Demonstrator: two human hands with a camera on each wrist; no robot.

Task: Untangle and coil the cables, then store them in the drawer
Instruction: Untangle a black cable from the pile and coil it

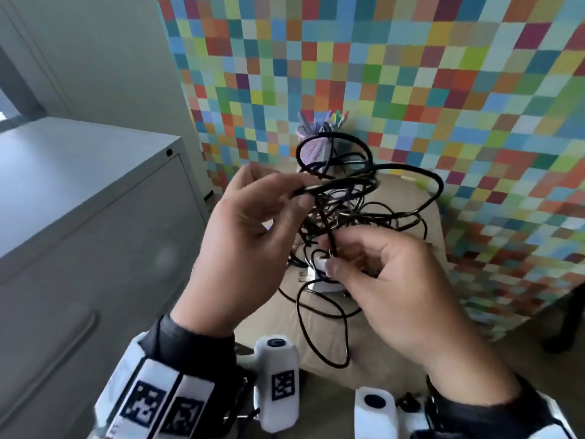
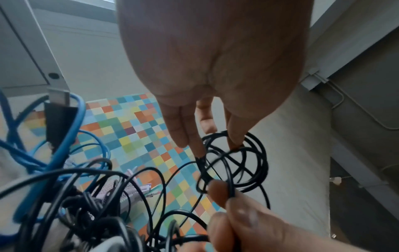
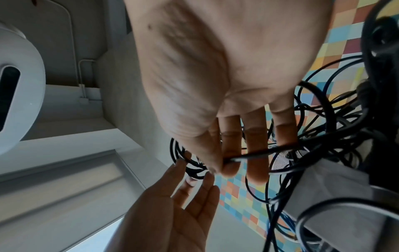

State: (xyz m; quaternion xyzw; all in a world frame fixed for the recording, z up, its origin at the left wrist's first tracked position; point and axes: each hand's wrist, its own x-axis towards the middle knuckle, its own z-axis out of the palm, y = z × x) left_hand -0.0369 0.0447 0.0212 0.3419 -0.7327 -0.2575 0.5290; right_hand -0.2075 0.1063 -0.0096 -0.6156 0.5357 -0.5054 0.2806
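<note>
The left hand (image 1: 243, 236) is pinching a small coil of black cable (image 2: 235, 162); the right hand (image 1: 389, 280) is pinching a strand from the cable tangle (image 1: 354, 210) held above the table (image 1: 316, 353). Untangling is under way. Next, the strand likely needs freeing and feeding onto the coil.

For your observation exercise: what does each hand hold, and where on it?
The left hand pinches a small coiled loop of black cable; the right hand pinches one black strand near the tangle.

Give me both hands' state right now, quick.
Left hand: fingers pinch coiled loops of the black cable.
Right hand: thumb and forefinger pinch a strand of the same black cable.
</note>
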